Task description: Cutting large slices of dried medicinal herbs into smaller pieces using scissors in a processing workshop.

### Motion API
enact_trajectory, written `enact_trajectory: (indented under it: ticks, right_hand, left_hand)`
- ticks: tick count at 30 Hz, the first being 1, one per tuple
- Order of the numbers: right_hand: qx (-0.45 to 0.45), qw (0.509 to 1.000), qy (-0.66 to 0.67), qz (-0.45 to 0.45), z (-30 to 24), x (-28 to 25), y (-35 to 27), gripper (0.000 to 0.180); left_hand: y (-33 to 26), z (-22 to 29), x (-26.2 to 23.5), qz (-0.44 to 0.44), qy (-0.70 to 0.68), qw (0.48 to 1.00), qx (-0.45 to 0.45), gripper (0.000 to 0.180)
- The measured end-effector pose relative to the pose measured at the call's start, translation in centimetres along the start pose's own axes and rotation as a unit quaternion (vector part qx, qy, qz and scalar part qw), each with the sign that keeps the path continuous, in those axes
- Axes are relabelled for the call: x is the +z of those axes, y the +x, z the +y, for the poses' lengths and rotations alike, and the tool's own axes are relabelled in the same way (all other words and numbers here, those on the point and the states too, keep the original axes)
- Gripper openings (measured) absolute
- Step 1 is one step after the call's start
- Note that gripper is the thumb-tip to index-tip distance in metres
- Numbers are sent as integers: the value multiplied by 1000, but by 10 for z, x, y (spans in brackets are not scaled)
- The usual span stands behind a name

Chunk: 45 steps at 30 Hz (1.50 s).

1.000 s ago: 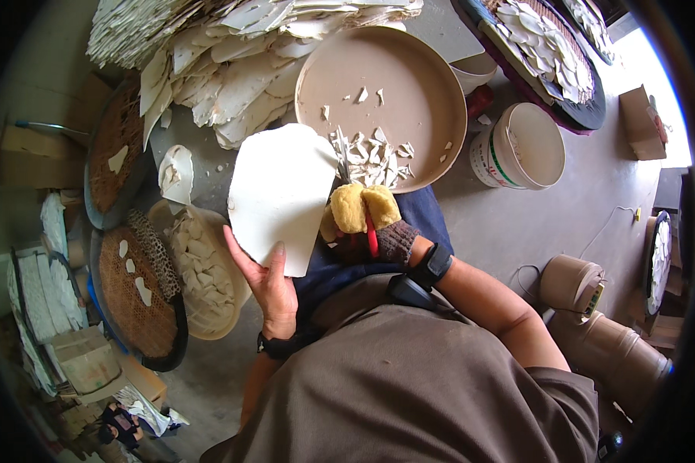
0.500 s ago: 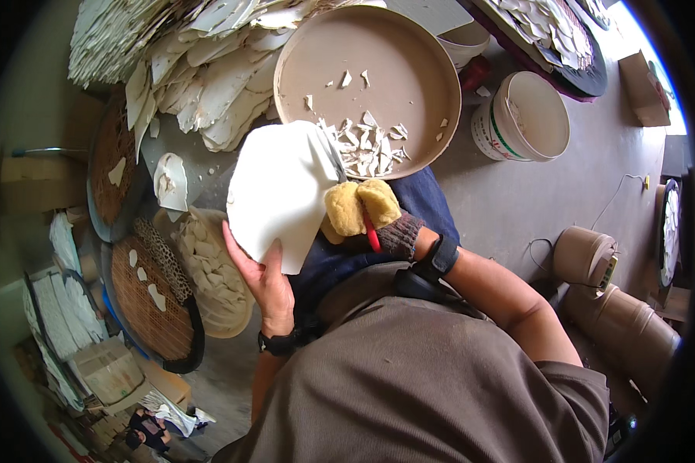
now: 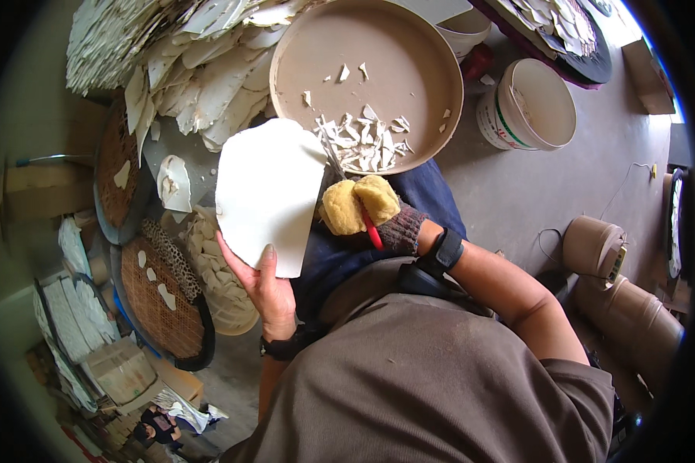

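Observation:
My left hand (image 3: 264, 284) holds a flat white sheet (image 3: 266, 191) by its lower edge, thumb on top. My right hand (image 3: 363, 208), in a yellow glove with a dark knit cuff, grips a red-handled knife (image 3: 371, 228) whose blade meets the sheet's right edge. Just beyond the sheet lies a large round tan tray (image 3: 425, 69) holding several small white trimmed scraps (image 3: 363, 143).
A heap of white sheets (image 3: 185, 54) lies at the upper left. Woven round trays (image 3: 158, 297) with white pieces sit on the left. A white bucket (image 3: 529, 104) stands at the upper right, brown tubs (image 3: 594, 247) at the right.
The view has shifted slightly. The white sheet has turned a little in my left hand while the gloved right hand stays at its right edge.

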State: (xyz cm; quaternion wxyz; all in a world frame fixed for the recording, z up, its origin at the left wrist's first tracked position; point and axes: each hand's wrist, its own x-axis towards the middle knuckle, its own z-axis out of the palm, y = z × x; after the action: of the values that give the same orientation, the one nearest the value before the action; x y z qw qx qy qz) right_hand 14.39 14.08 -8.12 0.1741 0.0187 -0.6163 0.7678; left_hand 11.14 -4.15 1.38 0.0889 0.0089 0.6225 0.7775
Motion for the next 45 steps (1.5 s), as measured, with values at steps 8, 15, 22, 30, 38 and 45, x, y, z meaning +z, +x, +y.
enact_trajectory:
  ticks: [8, 15, 22, 30, 38, 45]
  right_hand:
    - [13, 997, -54, -51, -34, -8, 6, 18]
    - [-29, 995, -72, -58, -18, -5, 9, 20]
    - [19, 979, 184, -86, -13, -10, 4, 19]
    - [8, 989, -113, -97, -9, -14, -5, 19]
    - [-4, 995, -76, -71, -38, -14, 17, 12]
    - [-101, 927, -355, -70, 19, -20, -8, 8]
  left_hand:
    - [12, 3, -4, -33, 39, 998, -40, 74]
    - [23, 6, -9, -15, 62, 995, -76, 77]
    - [34, 18, -17, -43, 79, 992, -90, 77]
    - [37, 21, -19, -62, 57, 987, -134, 77]
    - [48, 28, -23, -111, 67, 983, -128, 80]
    - [57, 26, -33, -138, 39, 977, -157, 84]
